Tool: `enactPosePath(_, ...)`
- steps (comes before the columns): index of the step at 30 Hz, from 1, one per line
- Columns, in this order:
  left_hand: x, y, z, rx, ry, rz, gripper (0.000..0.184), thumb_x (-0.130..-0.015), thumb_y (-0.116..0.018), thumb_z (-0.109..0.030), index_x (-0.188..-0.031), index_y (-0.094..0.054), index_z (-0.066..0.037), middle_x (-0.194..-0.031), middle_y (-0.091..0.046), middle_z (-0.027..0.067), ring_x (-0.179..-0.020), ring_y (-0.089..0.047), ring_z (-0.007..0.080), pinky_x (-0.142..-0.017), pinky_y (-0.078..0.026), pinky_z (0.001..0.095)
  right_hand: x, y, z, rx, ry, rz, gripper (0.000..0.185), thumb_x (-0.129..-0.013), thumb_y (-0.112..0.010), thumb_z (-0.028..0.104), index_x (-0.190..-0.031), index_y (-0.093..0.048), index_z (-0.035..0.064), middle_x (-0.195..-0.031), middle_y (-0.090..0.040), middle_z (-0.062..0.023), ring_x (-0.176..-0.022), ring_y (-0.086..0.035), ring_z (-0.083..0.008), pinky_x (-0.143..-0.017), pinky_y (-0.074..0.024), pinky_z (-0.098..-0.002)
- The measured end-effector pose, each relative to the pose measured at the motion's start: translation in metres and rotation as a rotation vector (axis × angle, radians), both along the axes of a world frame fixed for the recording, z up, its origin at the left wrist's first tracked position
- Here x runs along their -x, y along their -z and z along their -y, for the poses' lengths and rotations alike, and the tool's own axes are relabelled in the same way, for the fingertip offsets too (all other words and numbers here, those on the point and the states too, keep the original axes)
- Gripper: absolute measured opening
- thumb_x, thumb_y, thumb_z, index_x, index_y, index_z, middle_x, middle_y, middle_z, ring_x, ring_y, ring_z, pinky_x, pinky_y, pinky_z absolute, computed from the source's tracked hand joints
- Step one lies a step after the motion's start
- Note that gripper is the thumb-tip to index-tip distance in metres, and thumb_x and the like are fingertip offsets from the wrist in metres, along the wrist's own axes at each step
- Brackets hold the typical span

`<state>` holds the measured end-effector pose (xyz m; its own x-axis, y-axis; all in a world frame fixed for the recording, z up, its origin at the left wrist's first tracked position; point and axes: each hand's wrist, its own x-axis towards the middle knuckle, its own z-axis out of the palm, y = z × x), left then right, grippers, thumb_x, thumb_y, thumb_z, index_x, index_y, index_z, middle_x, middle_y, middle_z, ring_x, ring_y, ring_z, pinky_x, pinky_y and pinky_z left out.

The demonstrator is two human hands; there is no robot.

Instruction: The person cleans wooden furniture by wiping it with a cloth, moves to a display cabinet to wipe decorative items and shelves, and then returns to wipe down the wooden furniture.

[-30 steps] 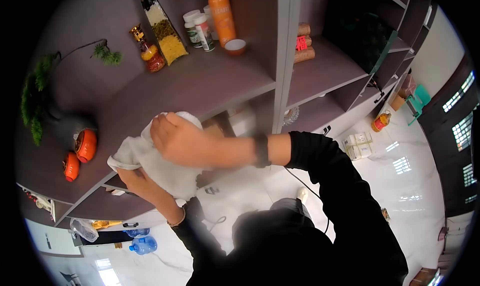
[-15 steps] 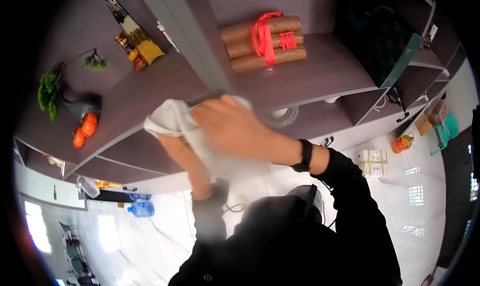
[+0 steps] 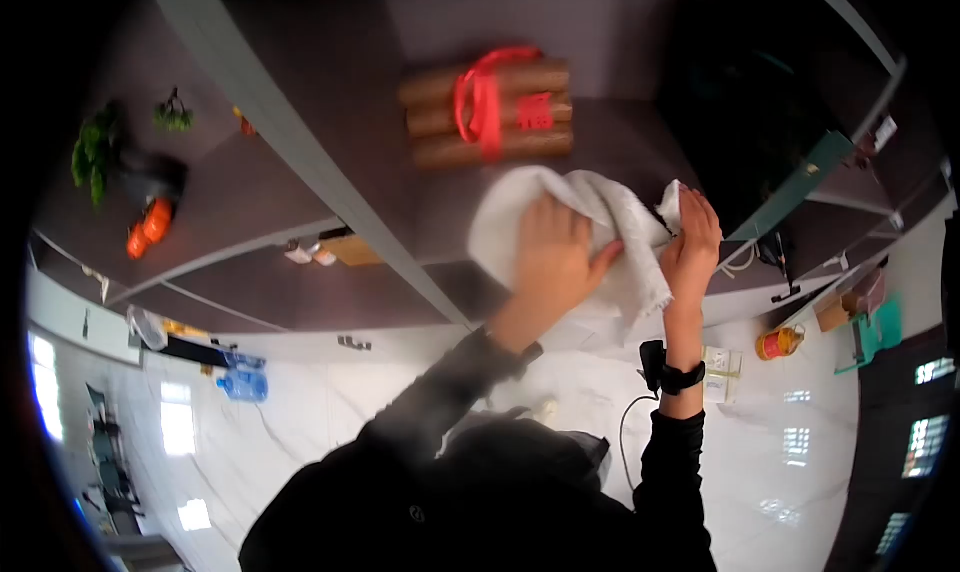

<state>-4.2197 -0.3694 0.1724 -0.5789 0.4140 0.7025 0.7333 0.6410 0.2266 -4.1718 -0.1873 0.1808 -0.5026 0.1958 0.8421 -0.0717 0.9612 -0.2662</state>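
Observation:
A white cloth [image 3: 630, 227] is spread and folded between my two hands, over the front part of the purple-brown shelf [image 3: 625, 137]. My left hand [image 3: 555, 257] lies on the cloth's left part, its blurred fingers bent into the fabric and the thumb apart. At the cloth's right end, my right hand [image 3: 692, 242] is closed round a bunched piece. Just behind the cloth sits a bundle of brown log-like rolls [image 3: 430, 117], tied with a red ribbon [image 3: 487, 117]. The cloth hides the shelf edge under it.
A dark glossy panel [image 3: 760, 102] stands right of my right hand. Upright dividers [image 3: 300, 142] split the shelving. A small potted tree [image 3: 95, 152] and orange persimmon-like ornaments [image 3: 150, 227] sit at left. On the floor are blue water bottles [image 3: 243, 380], a tied white box [image 3: 722, 372] and an oil jug [image 3: 780, 343].
Both hands and the cloth have moved right, to in front of the roll bundle. My hands, close together before, are now apart with the cloth opened out between them. The camera view has shifted right.

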Motion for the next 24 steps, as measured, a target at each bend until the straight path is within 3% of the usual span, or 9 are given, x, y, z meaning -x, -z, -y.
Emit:
enactPosePath(3, 0.007, 0.005, -0.025, -0.026, 0.002, -0.119, 0.052, -0.081, -0.069, -0.039, -0.11, -0.065, 0.004, -0.115, -0.06, 0.0247, -0.117, -0.053, 0.0434, -0.1, -0.039, 0.0539, 0.014, 0.019, -0.012, 0.003, -0.013, 0.022, 0.036, -0.076, -0.051, -0.002, -0.107, -0.069, 0.0007, -0.109, -0.069, -0.0141, -0.102, -0.061, -0.0326, -0.094, -0.044, -0.0421)
enactPosePath(8, 0.01, 0.016, -0.017, -0.034, 0.051, -0.23, 0.051, -0.078, -0.069, -0.041, -0.107, -0.068, 0.001, -0.111, -0.065, 0.0153, -0.113, -0.058, 0.0308, -0.1, -0.042, 0.039, 0.024, 0.03, -0.008, 0.137, 0.105, 0.042, 0.031, -0.078, -0.052, 0.004, -0.1, -0.074, 0.0067, -0.099, -0.071, -0.014, -0.089, -0.063, -0.0344, -0.085, -0.0478, -0.0416)
enactPosePath(11, 0.01, 0.026, -0.002, -0.059, 0.166, -0.292, 0.047, -0.076, -0.07, -0.039, -0.105, -0.069, -0.002, -0.112, -0.066, 0.0132, -0.113, -0.059, 0.0286, -0.1, -0.042, 0.0383, 0.026, 0.03, 0.003, 0.149, 0.136, -0.025, 0.031, -0.077, -0.052, 0.004, -0.097, -0.075, 0.0066, -0.095, -0.071, -0.0135, -0.088, -0.063, -0.0347, -0.084, -0.0485, -0.0429)
enactPosePath(13, 0.008, 0.032, 0.013, -0.072, 0.241, -0.27, 0.043, -0.076, -0.069, -0.038, -0.102, -0.071, -0.004, -0.112, -0.067, 0.0115, -0.119, -0.055, 0.03, -0.109, -0.033, 0.0425, 0.024, 0.03, 0.022, 0.211, 0.139, -0.052, 0.03, -0.077, -0.052, 0.004, -0.097, -0.075, 0.0065, -0.095, -0.071, -0.0129, -0.088, -0.063, -0.0341, -0.084, -0.0486, -0.0429)
enactPosePath(15, 0.01, 0.034, 0.037, -0.083, 0.313, -0.276, 0.042, -0.076, -0.069, -0.038, -0.101, -0.071, -0.004, -0.112, -0.067, 0.0115, -0.12, -0.054, 0.0293, -0.109, -0.032, 0.0425, 0.018, 0.025, 0.06, 0.218, 0.068, -0.032, 0.019, -0.077, -0.061, 0.012, -0.091, -0.071, 0.0033, -0.091, -0.069, -0.0137, -0.087, -0.061, -0.0332, -0.081, -0.048, -0.0415)
enactPosePath(19, 0.007, 0.053, 0.101, -0.078, 0.421, -0.125, 0.049, -0.075, -0.071, -0.036, -0.113, -0.067, -0.005, -0.119, -0.065, 0.0117, -0.123, -0.053, 0.0297, -0.11, -0.034, 0.0446, 0.003, 0.023, 0.137, 0.286, -0.083, -0.023, 0.012, -0.078, -0.058, 0.006, -0.086, -0.064, -0.0002, -0.085, -0.064, -0.0146, -0.085, -0.058, -0.033, -0.081, -0.0458, -0.04)
enactPosePath(21, -0.012, 0.05, 0.148, -0.237, 0.398, 0.377, 0.06, -0.073, -0.073, -0.036, -0.123, -0.061, -0.006, -0.125, -0.061, 0.0131, -0.126, -0.051, 0.0314, -0.11, -0.033, 0.0445, -0.004, 0.045, 0.159, 0.435, -0.243, -0.02, 0.022, -0.069, -0.043, -0.01, -0.081, -0.061, -0.0064, -0.081, -0.062, -0.0179, -0.079, -0.058, -0.0333, -0.078, -0.0464, -0.0417)
enactPosePath(23, -0.027, 0.06, 0.194, -0.29, 0.296, 0.655, 0.07, -0.072, -0.074, -0.035, -0.133, -0.054, -0.006, -0.132, -0.056, 0.0149, -0.13, -0.047, 0.0338, -0.111, -0.032, 0.0464, -0.009, 0.111, 0.178, 0.718, -0.284, 0.178, 0.028, -0.075, -0.041, -0.009, -0.086, -0.066, -0.0063, -0.074, -0.061, -0.0137, -0.074, -0.059, -0.0223, -0.074, -0.0468, -0.0369)
enactPosePath(24, -0.027, 0.066, 0.215, -0.27, 0.247, 0.566, 0.068, -0.074, -0.072, -0.034, -0.133, -0.053, -0.006, -0.133, -0.055, 0.0164, -0.129, -0.047, 0.0356, -0.11, -0.032, 0.0479, -0.01, 0.154, 0.186, 0.888, -0.274, 0.245, 0.028, -0.087, -0.04, 0.004, -0.098, -0.064, -0.0033, -0.09, -0.062, -0.0118, -0.084, -0.059, -0.021, -0.082, -0.048, -0.036)
